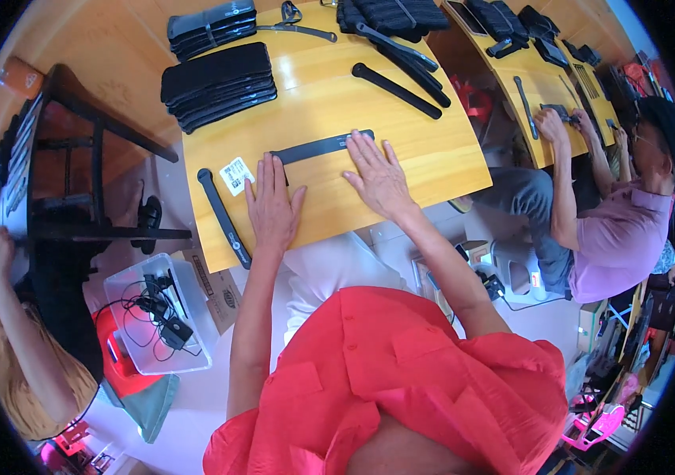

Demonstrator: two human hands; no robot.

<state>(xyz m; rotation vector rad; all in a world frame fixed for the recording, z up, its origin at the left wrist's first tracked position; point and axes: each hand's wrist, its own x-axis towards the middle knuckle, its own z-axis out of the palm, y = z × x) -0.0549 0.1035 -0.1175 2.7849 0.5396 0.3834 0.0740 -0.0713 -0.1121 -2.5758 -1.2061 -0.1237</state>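
Observation:
A black strap lies across the wooden table in front of me. My left hand rests flat at its left end, fingers stretched out and the thumb apart. At the other end my right hand presses its fingertips on the strap, fingers spread. Nothing is gripped in either palm. Left of my left hand is a white printed label. Beyond that, a second black strap with a rounded end lies along the table's left edge.
Folded black pieces stand in a stack at the table's far left, another bundle behind. Loose black straps lie far right. A clear plastic bin with cables sits below left. Co-workers sit at both sides, one in a pink shirt.

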